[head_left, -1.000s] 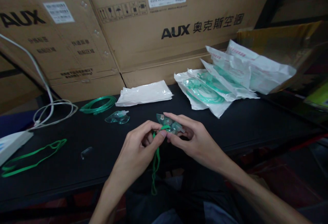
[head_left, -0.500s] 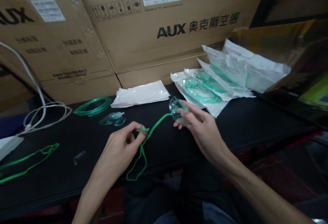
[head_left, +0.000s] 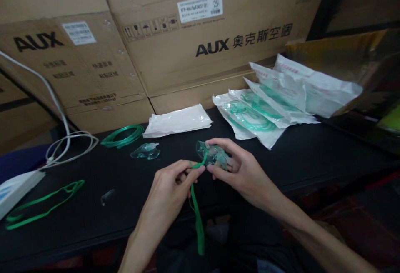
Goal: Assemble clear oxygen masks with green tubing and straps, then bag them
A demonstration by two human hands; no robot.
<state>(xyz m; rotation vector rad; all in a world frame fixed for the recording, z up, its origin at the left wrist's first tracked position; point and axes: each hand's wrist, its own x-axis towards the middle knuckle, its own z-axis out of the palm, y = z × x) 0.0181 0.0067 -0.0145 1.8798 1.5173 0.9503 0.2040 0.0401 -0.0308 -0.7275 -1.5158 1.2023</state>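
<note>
A clear green oxygen mask [head_left: 215,155] is gripped by my right hand [head_left: 239,164], fingers along its upper edge and thumb below. My left hand [head_left: 178,181] pinches a green elastic strap [head_left: 196,223] close to the mask's left side. One part of the strap runs up to the mask; a loop hangs down past the table's front edge. Behind my left hand lies a second clear mask [head_left: 146,151] on the black table. A small clear plastic piece [head_left: 108,196] and another green strap [head_left: 46,206] lie to the left. Whether the held strap is fastened to the mask I cannot tell.
Coiled green tubing [head_left: 123,136] and a folded white package [head_left: 178,121] lie at the back of the black table [head_left: 125,223]. Several sealed packs [head_left: 250,116] with green contents stand at the right. Large cardboard boxes [head_left: 162,68] form the back. A white cable [head_left: 59,110] and power strip [head_left: 18,189] are left.
My hands have come together: the left moved right with the strap, and the mask moved lower and turned in my right hand. The strap, stretched between them before, now hangs down. The view shifted slightly.
</note>
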